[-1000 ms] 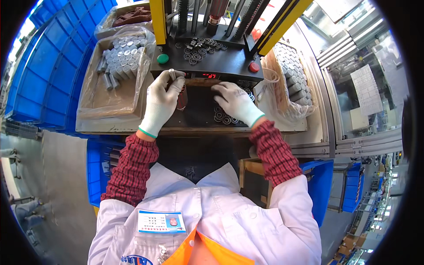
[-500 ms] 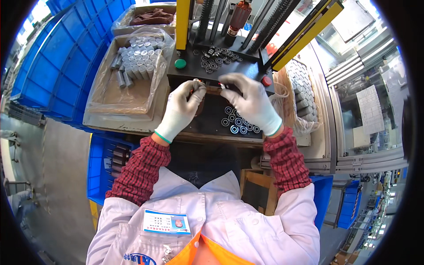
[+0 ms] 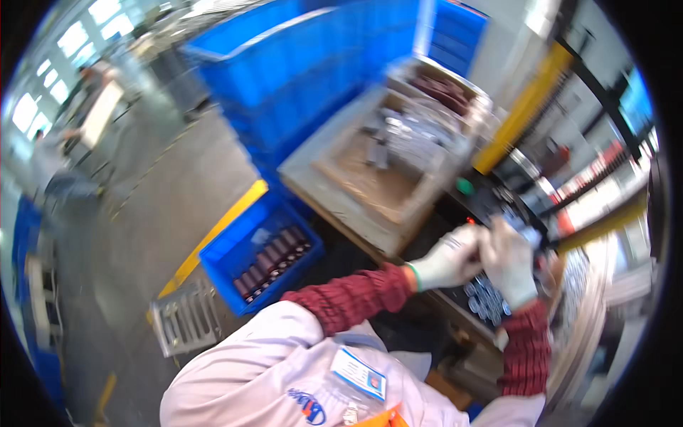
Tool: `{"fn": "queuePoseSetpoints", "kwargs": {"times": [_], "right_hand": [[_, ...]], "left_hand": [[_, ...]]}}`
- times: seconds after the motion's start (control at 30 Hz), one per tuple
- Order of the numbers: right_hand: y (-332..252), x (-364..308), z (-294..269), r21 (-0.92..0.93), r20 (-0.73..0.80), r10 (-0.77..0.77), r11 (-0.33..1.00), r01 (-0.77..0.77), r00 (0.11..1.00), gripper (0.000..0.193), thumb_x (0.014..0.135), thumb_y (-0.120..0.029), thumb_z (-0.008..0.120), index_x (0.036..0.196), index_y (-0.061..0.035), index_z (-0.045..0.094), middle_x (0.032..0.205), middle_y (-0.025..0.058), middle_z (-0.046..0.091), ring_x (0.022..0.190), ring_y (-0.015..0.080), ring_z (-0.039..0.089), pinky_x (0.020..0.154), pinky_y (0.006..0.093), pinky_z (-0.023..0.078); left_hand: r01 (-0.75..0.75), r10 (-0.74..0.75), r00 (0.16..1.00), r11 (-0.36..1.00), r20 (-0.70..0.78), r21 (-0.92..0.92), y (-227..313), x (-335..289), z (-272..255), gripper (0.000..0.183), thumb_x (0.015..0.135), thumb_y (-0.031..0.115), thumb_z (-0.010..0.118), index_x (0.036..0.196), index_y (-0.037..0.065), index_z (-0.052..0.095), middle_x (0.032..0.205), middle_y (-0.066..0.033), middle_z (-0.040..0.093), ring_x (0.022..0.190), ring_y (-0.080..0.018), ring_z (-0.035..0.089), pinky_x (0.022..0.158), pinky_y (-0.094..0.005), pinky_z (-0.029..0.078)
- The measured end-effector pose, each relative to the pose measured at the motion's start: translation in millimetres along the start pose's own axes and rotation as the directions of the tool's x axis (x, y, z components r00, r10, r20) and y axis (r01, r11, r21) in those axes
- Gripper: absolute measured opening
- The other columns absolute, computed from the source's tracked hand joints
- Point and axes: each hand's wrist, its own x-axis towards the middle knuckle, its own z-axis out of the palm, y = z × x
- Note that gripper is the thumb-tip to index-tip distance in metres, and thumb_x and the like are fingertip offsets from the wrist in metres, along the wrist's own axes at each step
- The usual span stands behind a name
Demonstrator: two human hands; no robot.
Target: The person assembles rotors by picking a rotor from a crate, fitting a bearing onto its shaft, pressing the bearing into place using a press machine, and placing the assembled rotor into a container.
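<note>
My gloved left hand (image 3: 449, 257) and gloved right hand (image 3: 509, 257) meet over the black work surface of the press. The left fingers are curled closed, and the right fingers press together against them. Whatever they hold is hidden by the gloves and motion blur. Small red lights show just beyond the left fingertips. Below the hands lie several ring-shaped bearings (image 3: 486, 300), smeared in the picture. More small metal parts (image 3: 509, 203) sit behind the hands on the black press base.
Left of the press, a plastic-lined box (image 3: 370, 183) holds silver cylinders (image 3: 420, 139). A blue bin (image 3: 284, 213) with dark red motor armatures (image 3: 272, 260) stands lower left. Tall blue crates (image 3: 284, 92) rise behind. A yellow guard column (image 3: 526, 107) and green button (image 3: 464, 186) are beside the hands.
The view has swung left and tilted, shifting the bench rightward in the picture and bringing the armature bin fully into sight. My hands, apart before, have come together.
</note>
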Motion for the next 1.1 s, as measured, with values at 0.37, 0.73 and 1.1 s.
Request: {"fn": "queuePoseSetpoints", "kwargs": {"times": [0.37,0.73,1.1], "right_hand": [[22,3,8,-0.101,0.014,-0.021,0.995,0.023,1.0,0.023,0.102,-0.027,0.065,0.099,-0.0049,0.06,0.079,0.0164,0.072,0.076,0.0394,0.074,0.066,0.0502,0.058],[24,43,13,0.165,0.16,-0.058,0.986,0.031,0.985,0.031,0.104,-0.034,0.062,0.109,-0.0035,0.065,0.105,0.0204,0.073,0.096,0.0421,0.074,0.08,0.0494,0.06],[217,162,13,-0.247,-0.731,0.125,0.869,-0.43,0.671,0.025,0.103,-0.024,0.061,0.124,-0.012,0.068,0.131,0.0213,0.065,0.099,0.0464,0.071,0.082,0.0578,0.057]], "left_hand": [[0.062,-0.076,0.996,0.95,0.037,0.305,-22,4,17,0.04,0.085,0.005,0.075,0.121,0.001,0.059,0.116,-0.0236,0.064,0.112,-0.0462,0.061,0.095,-0.0531,0.051],[0.172,-0.164,0.985,0.95,-0.051,0.262,-29,7,2,0.049,0.085,0.005,0.079,0.127,-0.004,0.055,0.118,-0.0275,0.06,0.109,-0.0484,0.06,0.092,-0.0517,0.051],[-0.044,0.049,0.999,0.96,-0.01,0.277,2,-18,2,0.057,0.083,0.0,0.085,0.131,0.0,0.054,0.125,-0.0227,0.058,0.112,-0.0412,0.062,0.098,-0.0444,0.053]]}}
